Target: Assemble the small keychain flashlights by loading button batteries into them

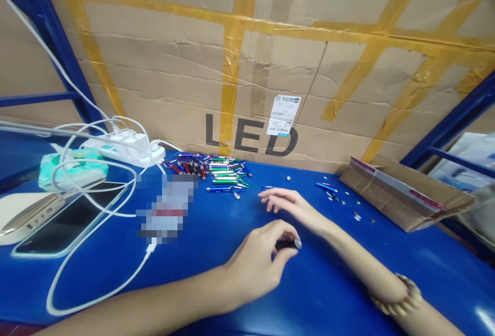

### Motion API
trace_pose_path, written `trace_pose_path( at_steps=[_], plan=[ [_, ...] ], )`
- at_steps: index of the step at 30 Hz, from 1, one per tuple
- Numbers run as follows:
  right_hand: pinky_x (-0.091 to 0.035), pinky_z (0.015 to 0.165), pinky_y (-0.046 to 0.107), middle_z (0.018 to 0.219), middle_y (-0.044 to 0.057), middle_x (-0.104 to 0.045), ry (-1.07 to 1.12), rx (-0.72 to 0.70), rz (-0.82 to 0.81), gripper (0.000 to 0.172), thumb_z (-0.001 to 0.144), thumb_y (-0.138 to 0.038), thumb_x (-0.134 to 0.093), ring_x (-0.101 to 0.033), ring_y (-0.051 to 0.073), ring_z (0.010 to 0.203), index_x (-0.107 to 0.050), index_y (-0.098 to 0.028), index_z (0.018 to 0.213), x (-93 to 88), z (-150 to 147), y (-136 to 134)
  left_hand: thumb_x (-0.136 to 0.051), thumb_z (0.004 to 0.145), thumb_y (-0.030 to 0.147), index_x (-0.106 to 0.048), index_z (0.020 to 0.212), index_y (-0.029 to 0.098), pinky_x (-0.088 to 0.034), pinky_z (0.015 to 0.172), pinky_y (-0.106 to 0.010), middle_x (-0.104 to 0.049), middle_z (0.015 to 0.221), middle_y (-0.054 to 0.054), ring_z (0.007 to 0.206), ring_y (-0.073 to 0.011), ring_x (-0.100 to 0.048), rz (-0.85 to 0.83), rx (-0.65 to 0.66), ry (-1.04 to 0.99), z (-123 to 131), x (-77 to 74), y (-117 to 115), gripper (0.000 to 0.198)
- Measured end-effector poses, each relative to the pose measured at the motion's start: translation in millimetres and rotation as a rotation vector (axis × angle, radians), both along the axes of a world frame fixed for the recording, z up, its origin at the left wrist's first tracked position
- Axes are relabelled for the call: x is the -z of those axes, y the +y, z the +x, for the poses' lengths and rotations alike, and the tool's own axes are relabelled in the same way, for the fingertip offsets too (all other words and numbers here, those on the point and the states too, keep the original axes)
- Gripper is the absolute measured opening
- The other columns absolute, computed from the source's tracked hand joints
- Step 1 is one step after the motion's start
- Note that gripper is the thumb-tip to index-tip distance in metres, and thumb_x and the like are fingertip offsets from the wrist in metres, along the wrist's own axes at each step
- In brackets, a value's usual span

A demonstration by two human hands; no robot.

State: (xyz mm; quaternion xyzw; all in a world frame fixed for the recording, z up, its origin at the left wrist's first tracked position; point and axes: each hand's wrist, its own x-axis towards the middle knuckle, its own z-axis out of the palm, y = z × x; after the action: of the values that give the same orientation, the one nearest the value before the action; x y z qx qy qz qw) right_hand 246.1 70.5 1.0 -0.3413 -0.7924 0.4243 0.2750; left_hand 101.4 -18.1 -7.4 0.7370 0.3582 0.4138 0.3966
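Note:
My left hand point(257, 256) is closed, with thumb and forefinger around a short black tube point(285, 244) that has a round silver end facing right. The rest of the tube is hidden in the fingers. Beyond it, my right hand point(288, 203) reaches left over the table, fingers stretched out and nothing visible in them. Just past its fingertips lies a small blue piece point(267, 187). Farther left is a pile of slim metallic pen-like tubes with cord loops point(224, 174), in green, blue, red and purple. A small silver disc point(237, 196) lies in front of the pile.
Several silver discs point(356, 216) and blue tubes point(327, 187) lie right, beside an open cardboard box point(398, 194). On the left are phones point(73, 217), white cables point(96, 302), a power strip point(154, 155) and a tissue pack point(69, 165). A large taped carton point(174, 78) stands behind.

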Motion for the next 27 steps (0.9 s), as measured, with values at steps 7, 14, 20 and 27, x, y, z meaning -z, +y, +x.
trace_pose_path(
  at_steps=[7, 14, 20, 27],
  plan=[
    [-0.043, 0.059, 0.024, 0.093, 0.003, -0.062, -0.520, 0.211, 0.489, 0.035, 0.078, -0.045, -0.057, -0.061, 0.015, 0.077, -0.064, -0.026, 0.106, 6.2, -52, 5, -0.056, 0.076, 0.013, -0.058, 0.087, 0.019, -0.047, 0.065, -0.021, -0.066, 0.087, -0.002, 0.077, -0.0134, -0.060, -0.004, 0.097, 0.025, 0, 6.4, -3, 0.013],
    [-0.037, 0.052, 0.023, 0.078, -0.001, -0.068, -0.463, 0.297, 0.434, 0.016, 0.074, -0.039, -0.062, -0.061, 0.014, 0.068, -0.072, -0.026, 0.075, 5.3, -71, 21, -0.057, 0.073, 0.014, -0.058, 0.085, 0.019, -0.045, 0.060, -0.021, -0.066, 0.083, -0.002, 0.073, -0.0141, -0.060, -0.134, -0.093, -0.017, 0, 11.3, 8, 0.012],
    [-0.042, 0.052, 0.022, 0.071, 0.002, -0.071, -0.351, 0.162, 0.311, 0.021, 0.073, -0.037, -0.063, -0.060, 0.013, 0.058, -0.072, -0.019, 0.079, -6.4, -48, 35, -0.052, 0.076, 0.013, -0.053, 0.084, 0.019, -0.044, 0.060, -0.023, -0.061, 0.079, -0.001, 0.068, -0.0128, -0.059, -0.246, -0.230, -0.084, -3, 10.9, 18, 0.010],
    [-0.040, 0.048, 0.019, 0.065, 0.003, -0.068, -0.160, -0.214, 0.091, 0.027, 0.067, -0.035, -0.071, -0.055, 0.009, 0.054, -0.073, -0.014, 0.083, -50.9, -3, 34, -0.054, 0.077, 0.017, -0.052, 0.081, 0.018, -0.043, 0.060, -0.022, -0.059, 0.080, -0.002, 0.071, -0.0131, -0.057, -0.360, -0.298, -0.226, -5, 5.4, 28, 0.005]
  ],
)
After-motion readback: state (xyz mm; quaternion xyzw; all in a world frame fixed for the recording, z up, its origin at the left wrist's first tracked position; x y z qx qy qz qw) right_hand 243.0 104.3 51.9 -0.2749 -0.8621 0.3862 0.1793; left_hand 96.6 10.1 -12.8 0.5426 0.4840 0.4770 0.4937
